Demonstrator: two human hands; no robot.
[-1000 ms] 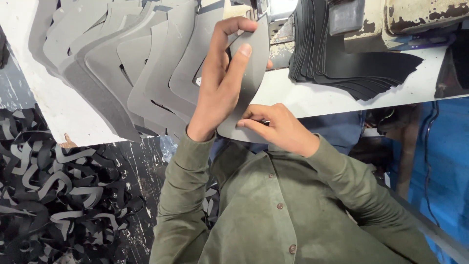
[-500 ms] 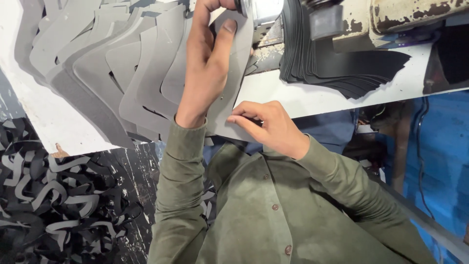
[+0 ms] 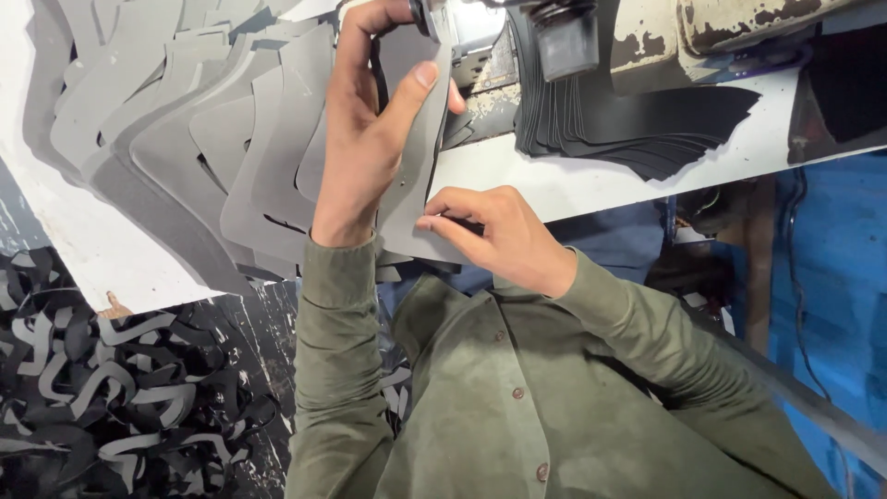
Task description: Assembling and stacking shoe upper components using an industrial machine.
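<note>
A grey, curved cut sheet piece (image 3: 418, 185) lies on the white table (image 3: 591, 176), its far end reaching under a metal machine head (image 3: 467, 28). My left hand (image 3: 365, 139) grips the piece along its length, thumb pressed on top near the far end. The near edge of the same piece is pinched by my right hand (image 3: 504, 236), fingers curled. Both arms wear olive-green sleeves.
Several similar grey pieces (image 3: 212, 139) fan out over the table's left side. A stack of black pieces (image 3: 637, 120) sits right of the machine, under a worn cream housing (image 3: 711, 28). Black and grey offcut strips (image 3: 111, 388) cover the floor at lower left. A blue surface (image 3: 832, 277) stands right.
Both hands have pushed the grey piece farther away, toward the machine head. My left hand now reaches higher along it, and my right hand has followed along the near edge.
</note>
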